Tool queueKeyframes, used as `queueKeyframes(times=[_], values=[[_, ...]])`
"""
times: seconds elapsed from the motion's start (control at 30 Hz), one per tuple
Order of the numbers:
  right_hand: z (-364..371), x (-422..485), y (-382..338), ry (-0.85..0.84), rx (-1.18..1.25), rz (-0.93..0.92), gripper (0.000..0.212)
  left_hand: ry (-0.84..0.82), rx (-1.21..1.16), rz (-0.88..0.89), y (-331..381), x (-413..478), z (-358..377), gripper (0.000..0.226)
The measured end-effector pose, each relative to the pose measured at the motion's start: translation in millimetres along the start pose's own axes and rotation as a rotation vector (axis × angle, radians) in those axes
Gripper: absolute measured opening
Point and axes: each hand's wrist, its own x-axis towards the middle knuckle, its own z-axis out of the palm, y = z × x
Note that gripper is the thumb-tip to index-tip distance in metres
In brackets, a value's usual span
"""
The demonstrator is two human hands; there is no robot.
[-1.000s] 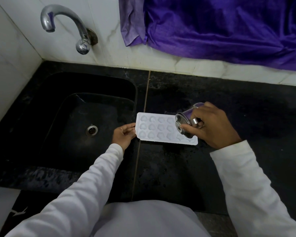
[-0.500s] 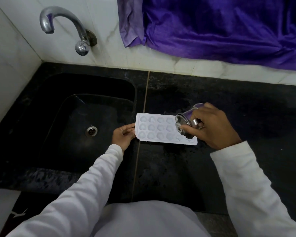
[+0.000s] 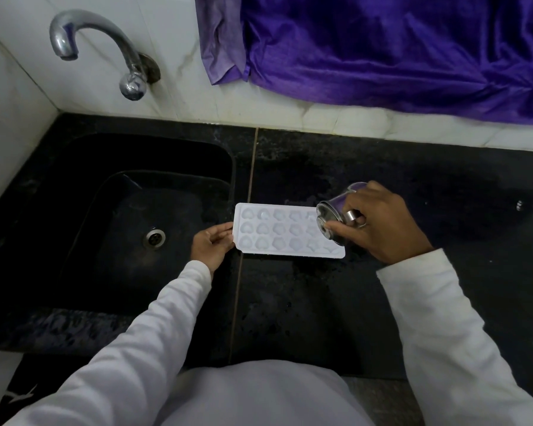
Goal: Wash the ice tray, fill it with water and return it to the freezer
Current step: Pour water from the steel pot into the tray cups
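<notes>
The two hands work over a black stone desk [image 3: 320, 302]. The left hand [image 3: 211, 245] pinches the short near-sink edge of a white ice tray [image 3: 277, 233], thumb on top. The right hand [image 3: 379, 224] is curled round a small steel cup [image 3: 336, 213], with the thumb lying along its rim. Both arms wear white sleeves [image 3: 154, 333]. The desk runs under both hands and well out past the right one, its surface wet and speckled around the tray. Beyond the right hand, a purple cloth [image 3: 382, 47] hangs down over the white tiled wall [image 3: 259, 103]. To the left of the left hand lies a black sink [image 3: 74, 241], sunk into the desk. Above it, a curved chrome tap [image 3: 105, 47] sticks out of the wall. The tray lies flat on the desk between the hands, just right of the sink's edge, showing three rows of shaped cells. The cup is tipped on its side over the tray's right end, mouth toward the left hand. Whether water runs from it cannot be told. The sink's round metal drain [image 3: 154, 237] sits just left of the left hand.
</notes>
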Motion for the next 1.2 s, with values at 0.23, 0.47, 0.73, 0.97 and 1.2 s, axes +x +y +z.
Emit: queueKeyframes(times=[0.23,0.47,0.73,0.97,1.2], values=[[-1.3,-2.4,4.6,-0.015,-0.007,0.003,0.047,0.001,0.020,0.009,1.9,-1.4,-0.6,0.031],[-1.0,-3.9,5.9,-0.024,-0.002,0.009,0.043,-0.012,0.024,0.007,0.3,-0.4,-2.0,0.029],[-2.0,-4.6,5.6,-0.021,-0.005,0.003,0.040,-0.011,0.026,0.009,-0.3,-0.7,-2.2,0.028],[-3.6,-4.7,5.4,-0.013,-0.020,-0.011,0.038,-0.009,0.007,0.009,0.5,-1.2,-1.7,0.029],[-4.1,-4.2,3.8,0.008,-0.022,-0.030,0.040,-0.008,0.011,0.010,0.6,-2.3,-2.1,0.029]])
